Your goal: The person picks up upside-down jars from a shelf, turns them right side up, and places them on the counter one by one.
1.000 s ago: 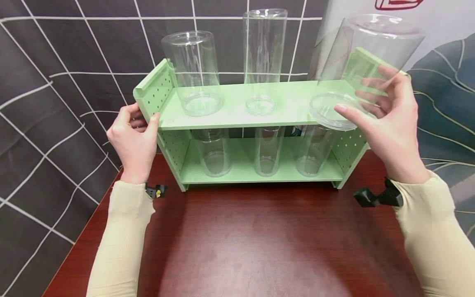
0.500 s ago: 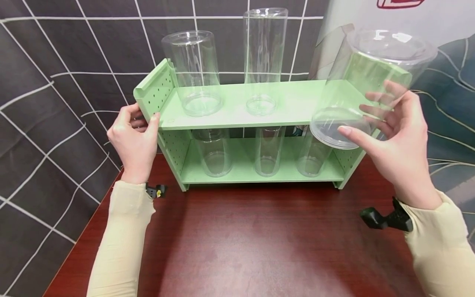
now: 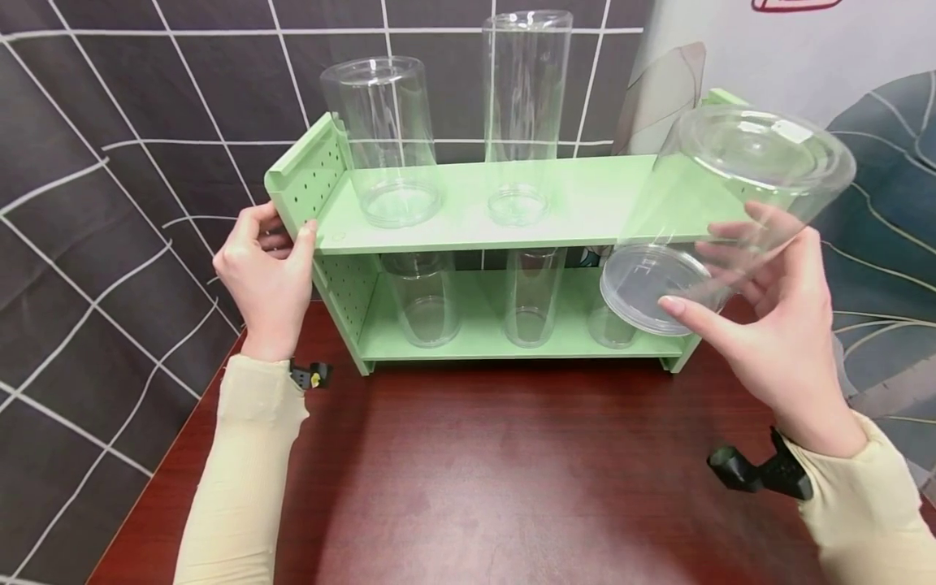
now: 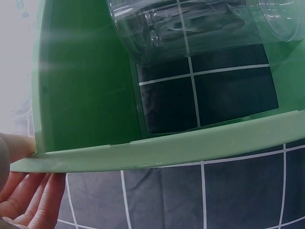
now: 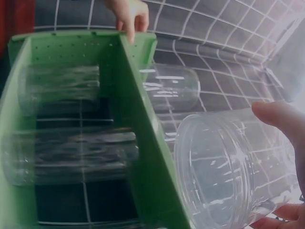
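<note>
My right hand (image 3: 782,325) grips a wide clear plastic jar (image 3: 731,195), thumb in front and fingers behind. The jar tilts in front of the right end of the two-tier green shelf (image 3: 453,345), its whitish round end (image 3: 647,288) facing down and left. My left hand (image 3: 266,276) holds the left side panel (image 3: 307,175) of the shelf. In the left wrist view, thumb and fingers pinch the green panel edge (image 4: 143,153). A wide clear jar (image 3: 387,138) and a tall narrow one (image 3: 522,122) stand on the upper tier.
Three clear jars stand on the lower tier: left (image 3: 427,317), middle (image 3: 530,313) and right (image 3: 613,325), the last partly behind the held jar. The dark red table (image 3: 497,471) spreads in front. A gridded dark cloth (image 3: 88,244) hangs behind and at the left.
My right hand has lowered the jar from above the upper tier's right end to in front of the shelf, tilting it more. The left hand keeps its hold on the panel.
</note>
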Demonstrator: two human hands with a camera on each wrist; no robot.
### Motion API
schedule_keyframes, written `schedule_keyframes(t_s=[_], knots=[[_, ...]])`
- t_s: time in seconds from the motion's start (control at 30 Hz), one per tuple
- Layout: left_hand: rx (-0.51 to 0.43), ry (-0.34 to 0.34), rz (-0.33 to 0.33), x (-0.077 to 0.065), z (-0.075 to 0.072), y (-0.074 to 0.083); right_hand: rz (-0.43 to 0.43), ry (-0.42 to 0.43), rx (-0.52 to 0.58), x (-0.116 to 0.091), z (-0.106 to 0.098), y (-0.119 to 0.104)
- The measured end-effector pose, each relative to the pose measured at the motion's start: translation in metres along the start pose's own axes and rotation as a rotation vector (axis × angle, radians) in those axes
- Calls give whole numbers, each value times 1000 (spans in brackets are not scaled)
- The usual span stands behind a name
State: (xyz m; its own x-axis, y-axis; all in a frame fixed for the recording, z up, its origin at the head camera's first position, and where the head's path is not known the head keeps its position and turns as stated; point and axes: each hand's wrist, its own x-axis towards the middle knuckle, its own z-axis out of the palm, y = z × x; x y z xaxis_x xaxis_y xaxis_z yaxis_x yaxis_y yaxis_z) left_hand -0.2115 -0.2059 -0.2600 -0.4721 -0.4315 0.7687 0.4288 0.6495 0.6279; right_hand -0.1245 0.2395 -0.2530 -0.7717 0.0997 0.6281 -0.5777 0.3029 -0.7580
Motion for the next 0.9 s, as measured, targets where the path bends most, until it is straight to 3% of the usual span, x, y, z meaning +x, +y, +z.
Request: schedule_keyframes(t_s=[0.2, 0.27, 0.5, 0.77, 0.9], knots=[[-9, 6, -3, -1, 1, 0, -48, -51, 59, -14, 8, 10], [-15, 9, -5, -2, 1, -1, -30, -60, 76, -18, 13, 15], [-16, -21, 15, -4, -1, -2, 18, -124, -54, -33, 27, 34], [-14, -119, 50, -8, -13, -4, 79, -222, -12, -53, 43, 53], [-14, -127, 61, -16, -20, -6, 104, -254, -22, -61, 48, 60]])
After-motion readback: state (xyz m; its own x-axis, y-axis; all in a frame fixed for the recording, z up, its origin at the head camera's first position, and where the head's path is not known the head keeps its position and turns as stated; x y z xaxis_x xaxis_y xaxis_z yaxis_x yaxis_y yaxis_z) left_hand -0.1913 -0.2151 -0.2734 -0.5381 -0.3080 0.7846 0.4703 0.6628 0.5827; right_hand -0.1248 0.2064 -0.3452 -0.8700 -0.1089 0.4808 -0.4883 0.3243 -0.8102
